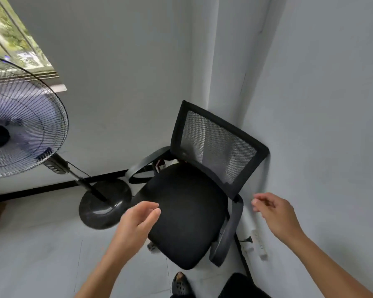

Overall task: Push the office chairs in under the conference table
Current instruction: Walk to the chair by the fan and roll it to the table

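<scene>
A black office chair (187,214) with a mesh back and grey armrests stands in the room's corner, its back close to the right wall. My left hand (136,224) hovers over the seat's left front edge, fingers apart, holding nothing. My right hand (276,214) is raised just right of the chair's right armrest (233,229), fingers loosely curled and empty. Neither hand touches the chair. No conference table is in view.
A standing fan (19,125) with a round black base (105,203) stands just left of the chair. A white power strip (260,244) lies on the floor by the right wall. A window is at top left. My shoe (180,283) shows at the bottom.
</scene>
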The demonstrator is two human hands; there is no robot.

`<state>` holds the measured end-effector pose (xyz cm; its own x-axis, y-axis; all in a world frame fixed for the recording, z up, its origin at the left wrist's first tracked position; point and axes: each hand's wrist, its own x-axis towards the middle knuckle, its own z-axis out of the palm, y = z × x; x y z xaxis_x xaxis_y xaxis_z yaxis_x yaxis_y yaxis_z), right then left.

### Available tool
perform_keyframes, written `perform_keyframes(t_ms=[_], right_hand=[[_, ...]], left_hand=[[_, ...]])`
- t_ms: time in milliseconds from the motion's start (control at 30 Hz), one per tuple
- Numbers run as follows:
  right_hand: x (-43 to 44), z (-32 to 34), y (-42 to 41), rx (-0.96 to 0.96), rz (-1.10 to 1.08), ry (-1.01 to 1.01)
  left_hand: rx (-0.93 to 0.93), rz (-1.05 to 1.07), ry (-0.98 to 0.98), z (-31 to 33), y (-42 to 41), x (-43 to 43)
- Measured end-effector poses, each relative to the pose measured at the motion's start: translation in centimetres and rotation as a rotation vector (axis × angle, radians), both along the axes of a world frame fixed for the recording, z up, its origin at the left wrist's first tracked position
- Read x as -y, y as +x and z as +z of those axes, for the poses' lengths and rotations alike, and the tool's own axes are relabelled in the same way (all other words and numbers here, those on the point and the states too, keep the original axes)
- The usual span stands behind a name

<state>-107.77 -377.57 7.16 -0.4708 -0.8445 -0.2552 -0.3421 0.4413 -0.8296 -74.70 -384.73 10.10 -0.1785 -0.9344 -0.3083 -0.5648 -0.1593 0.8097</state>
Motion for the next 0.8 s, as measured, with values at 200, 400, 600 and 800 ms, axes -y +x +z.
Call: perform_keyframes(t_ms=[200,400,600,800], right_hand=[[11.8,-0.3,-4.2,-0.345,0.028,0.040],[23.5,-4.1,-9.0,-0.528,0.164,0.178],[27.8,-6.1,-10.3,-0.662,0.195,0.289],[25.5,-6.0,-7.9,-0.667,0.310,0.229]], left_hand=[[0.121,-0.197,-0.110,1.1,-8.8,13.4],[0.259,-0.287,-0.128,-1.2,-17.2,21.7],[0.393,-0.382,-0.308,-4.2,-23.6,28.1],[0.667,-0.515,-0.503,-6.5,-26.2,30.4]])
